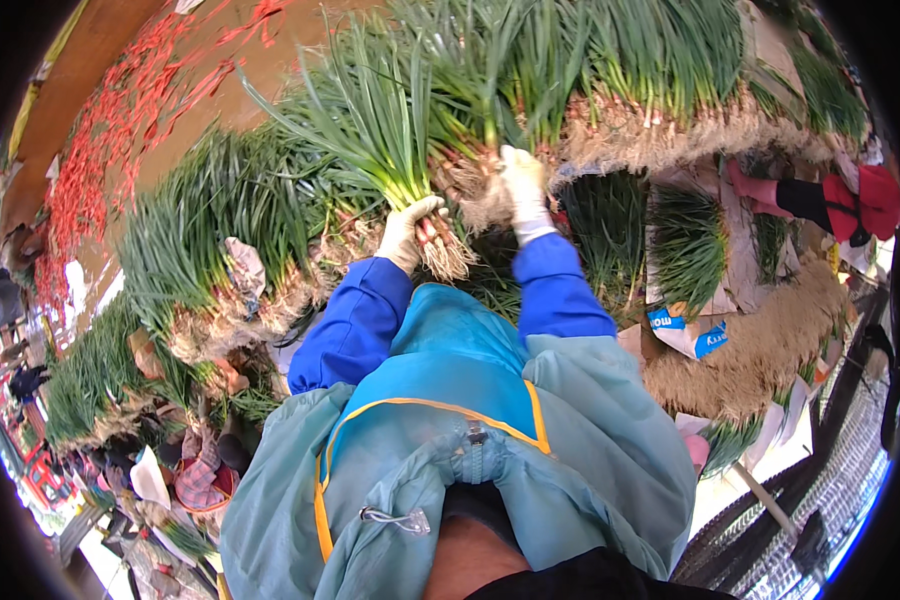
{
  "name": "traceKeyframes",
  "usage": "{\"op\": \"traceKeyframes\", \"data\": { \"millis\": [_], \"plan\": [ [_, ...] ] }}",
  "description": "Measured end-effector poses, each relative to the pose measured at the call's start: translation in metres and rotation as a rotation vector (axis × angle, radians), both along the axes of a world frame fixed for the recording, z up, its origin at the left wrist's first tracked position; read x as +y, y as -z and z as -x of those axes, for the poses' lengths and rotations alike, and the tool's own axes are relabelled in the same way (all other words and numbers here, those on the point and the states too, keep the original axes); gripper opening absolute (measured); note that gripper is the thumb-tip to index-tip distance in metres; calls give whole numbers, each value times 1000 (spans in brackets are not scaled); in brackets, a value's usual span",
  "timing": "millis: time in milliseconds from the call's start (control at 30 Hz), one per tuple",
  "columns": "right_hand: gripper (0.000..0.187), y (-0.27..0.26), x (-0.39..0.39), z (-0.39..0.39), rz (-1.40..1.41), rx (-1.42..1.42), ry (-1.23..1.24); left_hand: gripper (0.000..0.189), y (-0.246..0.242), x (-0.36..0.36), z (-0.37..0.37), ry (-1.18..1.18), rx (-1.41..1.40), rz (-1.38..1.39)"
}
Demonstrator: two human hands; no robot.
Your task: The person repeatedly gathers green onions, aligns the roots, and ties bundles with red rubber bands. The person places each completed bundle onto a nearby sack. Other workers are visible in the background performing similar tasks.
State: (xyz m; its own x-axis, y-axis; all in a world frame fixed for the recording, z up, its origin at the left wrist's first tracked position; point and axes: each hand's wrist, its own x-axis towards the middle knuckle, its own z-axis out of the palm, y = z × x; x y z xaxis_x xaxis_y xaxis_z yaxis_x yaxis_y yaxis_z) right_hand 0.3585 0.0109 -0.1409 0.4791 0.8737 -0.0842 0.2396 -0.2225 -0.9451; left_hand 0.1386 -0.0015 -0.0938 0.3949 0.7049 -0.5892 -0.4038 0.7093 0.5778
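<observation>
My left hand [405,232], in a pale glove, is closed around the base of a bunch of green onions [401,169]. The leaves point away from me and the pale roots hang out below the fist. My right hand [523,184], gloved too, is at the roots of the onions in the heap [487,112] just beyond; whether its fingers grip any stalks cannot be told. The heaped onions lie in a long row with rooted ends towards me.
More green onions [217,225] lie on the left and a rooty bank [750,352] on the right. Red plastic strips [112,157] cover the brown surface at upper left. A person in red [866,202] is at far right, another in a plaid shirt [199,476] at lower left.
</observation>
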Motion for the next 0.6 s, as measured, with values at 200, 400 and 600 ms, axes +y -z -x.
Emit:
{"op": "traceKeyframes", "data": {
  "millis": [200,400,600],
  "plan": [
    [39,42,-67,-103,740,-234,-135,32,8,-6,27,14,-88,126],
    [30,-23,-37,-32,311,20,-138,32,15,-12,19,-17,-141,166],
    [21,-42,9,100,168,1169,-69,23,20,-9,17,27,-59,100]
  ]
}}
